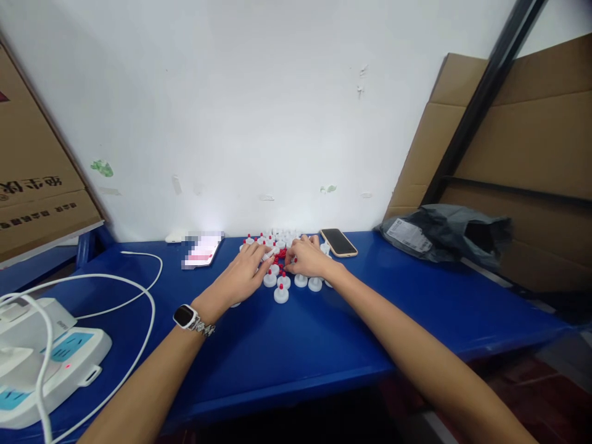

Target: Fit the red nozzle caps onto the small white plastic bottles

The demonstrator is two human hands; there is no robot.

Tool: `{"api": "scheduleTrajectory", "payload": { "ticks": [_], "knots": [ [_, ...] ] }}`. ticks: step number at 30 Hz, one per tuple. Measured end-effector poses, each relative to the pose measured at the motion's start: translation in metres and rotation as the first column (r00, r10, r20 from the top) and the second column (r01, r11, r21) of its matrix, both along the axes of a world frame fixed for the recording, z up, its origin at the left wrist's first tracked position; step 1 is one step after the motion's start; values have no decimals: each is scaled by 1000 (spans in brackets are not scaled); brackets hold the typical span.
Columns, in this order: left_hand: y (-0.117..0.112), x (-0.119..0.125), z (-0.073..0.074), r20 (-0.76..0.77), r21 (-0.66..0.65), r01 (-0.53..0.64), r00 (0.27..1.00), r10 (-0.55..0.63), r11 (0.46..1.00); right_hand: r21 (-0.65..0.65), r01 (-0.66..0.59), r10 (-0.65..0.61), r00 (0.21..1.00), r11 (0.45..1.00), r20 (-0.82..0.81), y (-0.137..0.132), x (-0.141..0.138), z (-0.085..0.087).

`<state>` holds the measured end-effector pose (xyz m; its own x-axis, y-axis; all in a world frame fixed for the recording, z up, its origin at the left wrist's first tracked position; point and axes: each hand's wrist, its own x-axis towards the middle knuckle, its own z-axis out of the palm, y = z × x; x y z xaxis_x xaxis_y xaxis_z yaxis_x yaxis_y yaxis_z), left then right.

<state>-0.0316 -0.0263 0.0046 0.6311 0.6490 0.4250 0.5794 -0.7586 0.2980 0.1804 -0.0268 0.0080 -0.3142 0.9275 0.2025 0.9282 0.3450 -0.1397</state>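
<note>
Several small white caps with red tips (280, 293) lie in a cluster on the blue table (296, 345) near the wall, with a small heap of loose red bits (281, 254) among them. My left hand (245, 274), a watch on its wrist, reaches into the cluster with fingers pinched on a white cap. My right hand (308, 258) rests curled over the pile's right side, its fingertips pressed together at the red bits; what they hold is too small to name.
A phone (339, 242) lies right of the pile, another lit phone (201, 251) to the left. A white power strip (50, 364) and cables (139, 296) sit at the left edge. A grey plastic bag (444, 231) and cardboard sheets (522, 142) stand right; a carton (32, 185) leans left.
</note>
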Motion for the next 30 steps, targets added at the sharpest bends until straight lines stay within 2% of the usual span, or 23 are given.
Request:
{"api": "scheduleTrajectory", "payload": {
  "ticks": [3,10,17,23,25,27,28,30],
  "knots": [
    [-1,0,1,-3,-7,-2,1000,2,1000,-1,7,-7,1000,1000,-3,0,0,1],
    [-1,1,1,8,-7,-6,1000,6,1000,99,30,-22,997,995,-77,-2,7,3],
    [1,0,-1,4,10,18,1000,-18,1000,18,-17,17,1000,1000,17,-6,2,4],
    [1,1,-1,-2,35,23,1000,-23,999,36,-28,28,1000,999,6,-6,-3,2],
    [0,1,0,-11,35,24,1000,-24,999,79,-26,33,996,997,-79,-5,-1,2],
    [-1,1,1,-15,35,22,1000,-22,999,97,-31,57,959,995,-278,-4,2,2],
    [-1,1,2,-14,32,20,1000,-20,999,86,-49,80,909,995,-409,-3,3,2],
    [-2,1,3,-11,28,20,1000,-19,999,56,-117,125,749,992,-651,-2,4,4]
  ]
}}
